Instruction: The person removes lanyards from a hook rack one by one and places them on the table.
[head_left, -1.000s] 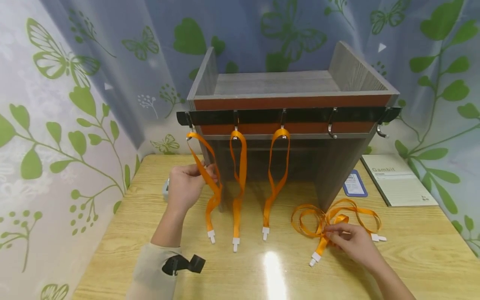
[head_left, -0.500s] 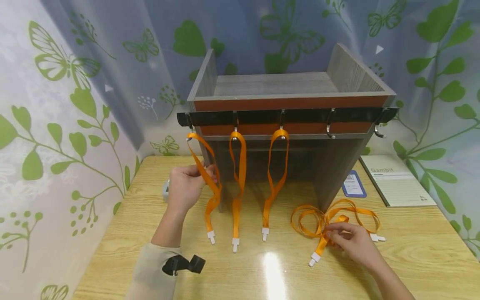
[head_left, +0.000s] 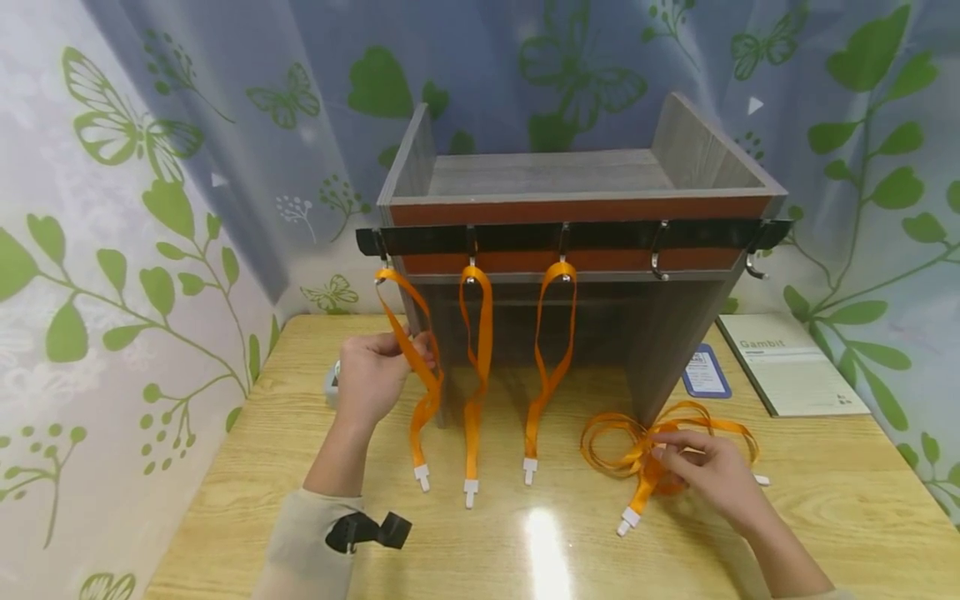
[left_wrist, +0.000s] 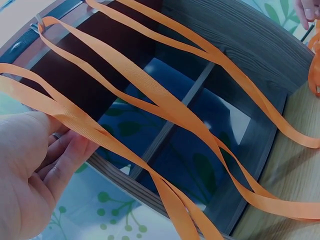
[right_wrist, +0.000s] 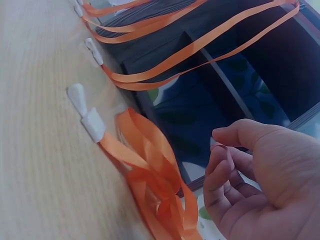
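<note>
An orange lanyard hangs from the leftmost hook. My left hand is at its strap, with the fingers bent behind the front strand. In the left wrist view the strap crosses over the fingertips, so whether they grip it is hidden. Two more orange lanyards hang straight beside it, the middle one and the right one. Several loops of orange lanyard lie heaped on the table. My right hand pinches at that heap; the pinched part does not show clearly in the right wrist view. A white clip sticks out of it.
A grey wooden rack carries a black hook rail, with two bare hooks at the right. On the table lie a blue-edged card and a notepad. A grey object is partly hidden behind my left hand.
My right hand has risen slightly at the heap, and the loops under its fingers have shifted. It now covers part of the clip on the right. My left hand stays in place.
</note>
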